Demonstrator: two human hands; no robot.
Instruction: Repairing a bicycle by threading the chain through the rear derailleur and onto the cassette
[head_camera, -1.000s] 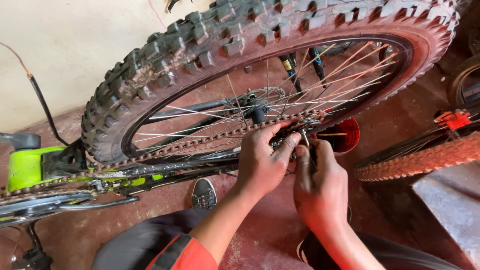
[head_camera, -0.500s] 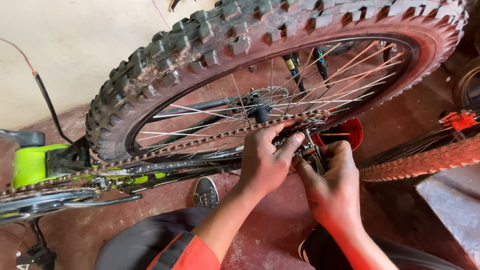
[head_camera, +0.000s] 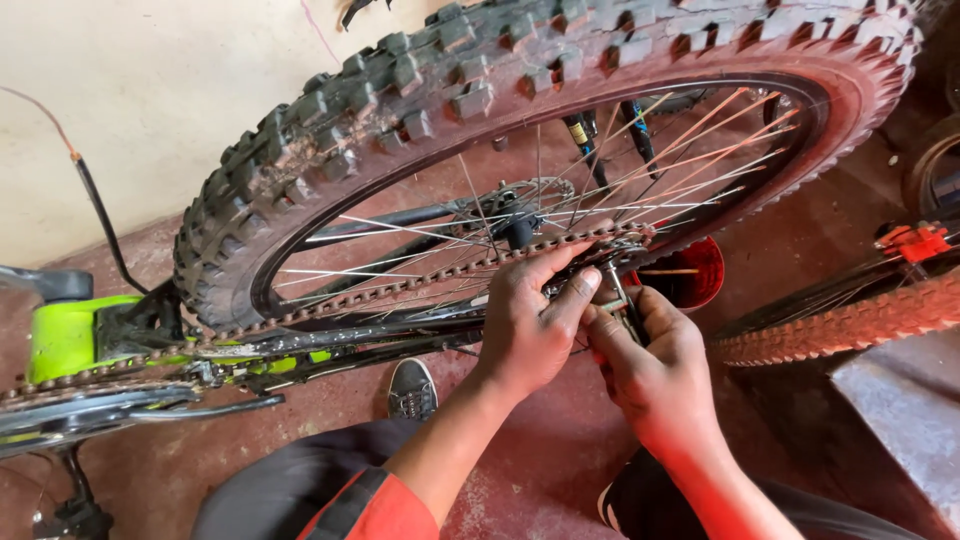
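Rear wheel (head_camera: 420, 130) of an upturned bicycle: knobby black tyre dusted reddish, dark rim, thin silver spokes running to the hub near the picture's middle. Wheel stands upright, tilted slightly across the view.

Chain (head_camera: 400, 288): rusty brown, links dry-looking. It runs taut in a straight line from the lower left, near the green frame, up to the sprockets at the hub.

Derailleur (head_camera: 618, 300): small metal part, silver and dark, just below the chain's right end. Both hands close around it, so most of it is hidden.
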